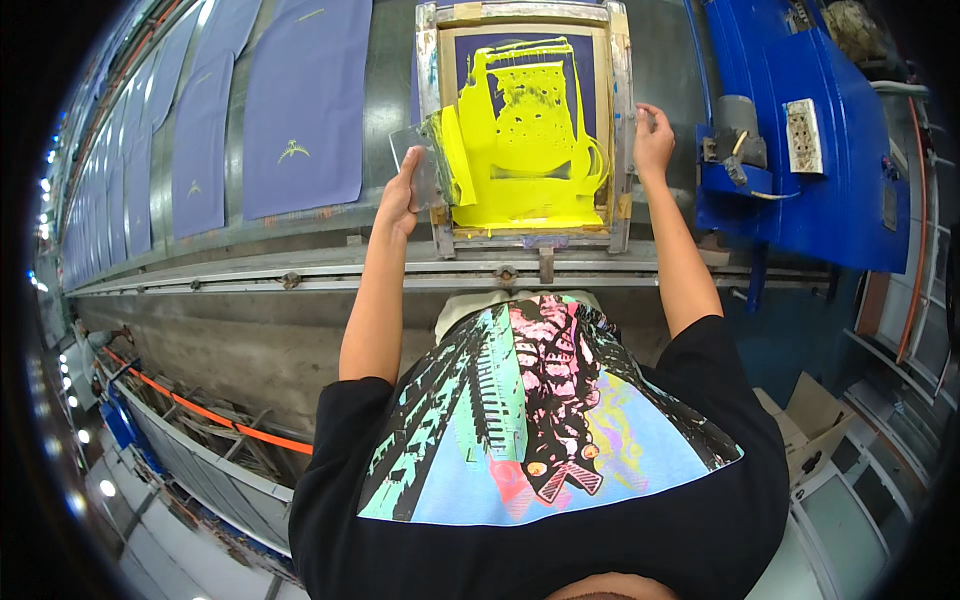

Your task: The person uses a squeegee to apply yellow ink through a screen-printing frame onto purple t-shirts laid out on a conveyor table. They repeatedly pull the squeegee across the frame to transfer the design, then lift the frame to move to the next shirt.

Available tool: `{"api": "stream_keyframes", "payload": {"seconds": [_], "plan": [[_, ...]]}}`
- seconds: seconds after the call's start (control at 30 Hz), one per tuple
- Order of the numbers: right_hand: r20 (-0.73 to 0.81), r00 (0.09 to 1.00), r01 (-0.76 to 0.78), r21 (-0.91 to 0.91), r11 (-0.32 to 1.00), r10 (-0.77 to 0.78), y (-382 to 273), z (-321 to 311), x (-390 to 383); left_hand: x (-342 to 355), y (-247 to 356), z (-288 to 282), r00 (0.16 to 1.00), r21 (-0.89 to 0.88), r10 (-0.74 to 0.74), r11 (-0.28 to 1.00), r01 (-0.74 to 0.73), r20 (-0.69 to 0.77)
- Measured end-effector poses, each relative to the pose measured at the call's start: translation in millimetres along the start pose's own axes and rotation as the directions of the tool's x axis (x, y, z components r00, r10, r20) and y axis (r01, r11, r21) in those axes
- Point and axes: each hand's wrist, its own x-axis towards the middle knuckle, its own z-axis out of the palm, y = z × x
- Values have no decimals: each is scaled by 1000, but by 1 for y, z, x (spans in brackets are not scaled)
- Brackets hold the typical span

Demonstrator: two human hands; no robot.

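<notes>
A screen printing frame [620, 60] lies on the long metal table in front of me, its mesh spread with bright yellow ink [525, 195]. At its left side my left hand [402, 190] is closed round a squeegee [430, 165], a clear flat plate with yellow ink along its right edge. The inked edge leans over the left part of the mesh. My right hand [655, 140] is at the frame's right rail, fingers curled against its outer edge. Dark purple fabric shows through the upper mesh and the inked design.
Purple fabric pieces [310, 100] with small yellow prints lie in a row along the table to the left. A blue machine [840, 140] stands at the right. A metal rail [400, 268] runs along the table's near edge. An open cardboard box [810, 425] is at the lower right.
</notes>
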Motion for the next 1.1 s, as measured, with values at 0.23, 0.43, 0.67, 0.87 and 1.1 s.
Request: {"api": "stream_keyframes", "payload": {"seconds": [0.23,0.43,0.67,0.87,1.1], "plan": [[42,999,-23,-45,999,25,-10,15,-21,12,-14,-18,999,23,40,999,-39,-31],[14,999,-35,-111,993,37,4,24,-17,23,-20,-1,972,167,149,979,-119,-179],[26,994,-101,-106,989,104,8,30,-8,19,-23,29,972,353,220,905,-237,87],[22,999,-47,-56,997,49,10,40,14,30,13,68,820,910,553,248,-332,149],[46,993,-110,-25,994,111,7,-12,18,54,-7,123,660,964,739,59,-261,134]]}}
